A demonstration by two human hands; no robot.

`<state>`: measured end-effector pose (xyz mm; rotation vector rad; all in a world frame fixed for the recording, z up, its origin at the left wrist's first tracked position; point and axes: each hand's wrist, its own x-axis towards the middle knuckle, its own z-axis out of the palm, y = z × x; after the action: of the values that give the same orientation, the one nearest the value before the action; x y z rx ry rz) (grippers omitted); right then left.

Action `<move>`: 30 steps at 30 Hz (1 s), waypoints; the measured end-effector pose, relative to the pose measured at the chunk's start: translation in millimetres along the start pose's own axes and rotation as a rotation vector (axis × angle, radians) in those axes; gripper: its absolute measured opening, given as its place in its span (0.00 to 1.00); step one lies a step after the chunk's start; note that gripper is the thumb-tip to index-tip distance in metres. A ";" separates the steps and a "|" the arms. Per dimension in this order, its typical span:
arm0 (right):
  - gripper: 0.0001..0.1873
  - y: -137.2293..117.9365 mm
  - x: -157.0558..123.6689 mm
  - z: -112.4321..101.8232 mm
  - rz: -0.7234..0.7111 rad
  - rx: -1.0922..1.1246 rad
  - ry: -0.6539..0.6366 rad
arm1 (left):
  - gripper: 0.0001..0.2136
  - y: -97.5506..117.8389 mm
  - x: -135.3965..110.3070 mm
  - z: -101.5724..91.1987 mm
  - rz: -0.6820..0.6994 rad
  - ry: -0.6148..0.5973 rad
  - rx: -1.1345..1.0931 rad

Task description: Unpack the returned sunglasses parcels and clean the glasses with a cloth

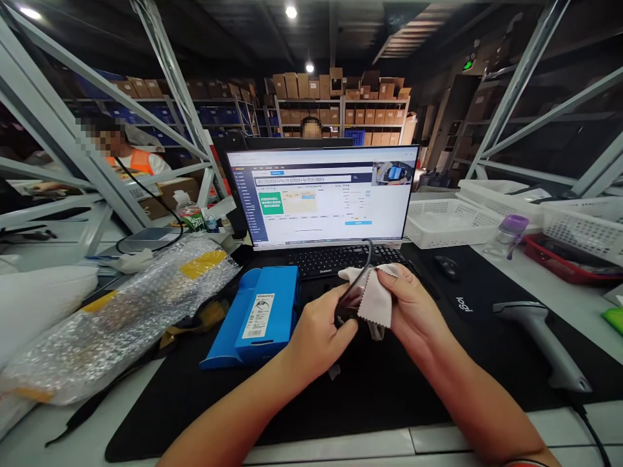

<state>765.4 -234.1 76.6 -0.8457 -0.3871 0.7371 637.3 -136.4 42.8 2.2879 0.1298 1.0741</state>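
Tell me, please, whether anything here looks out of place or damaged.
Nothing looks damaged or spilled. Only the crumpled clear bubble wrap with yellow tape sprawls untidily left of the open blue box. The left hand holds dark glasses; the right hand holds a white cloth against them.

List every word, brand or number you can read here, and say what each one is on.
"logi": black desk mat, turned away from the camera.
"Wakening", not certain: white label on the blue box; its smaller print is unreadable.
Monitor text, keyboard badge, bottle label: too small or blurred.
Cloth in the right hand, dark glasses in the left hand: no print visible.
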 end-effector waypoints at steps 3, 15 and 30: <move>0.32 13.0 -3.9 1.6 -0.154 -0.030 0.040 | 0.20 -3.7 -0.5 -2.7 0.051 0.084 0.098; 0.28 49.0 -21.9 -2.4 -0.734 -0.463 -0.169 | 0.11 7.0 6.6 -14.5 -0.197 0.127 -0.110; 0.35 3.5 -10.9 -3.8 -0.182 -0.140 0.005 | 0.22 3.1 -1.2 -12.9 0.067 0.037 0.066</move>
<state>758.6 -242.4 71.3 -0.9304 -0.5083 0.5437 626.6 -133.1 50.1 2.3468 0.1053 1.1631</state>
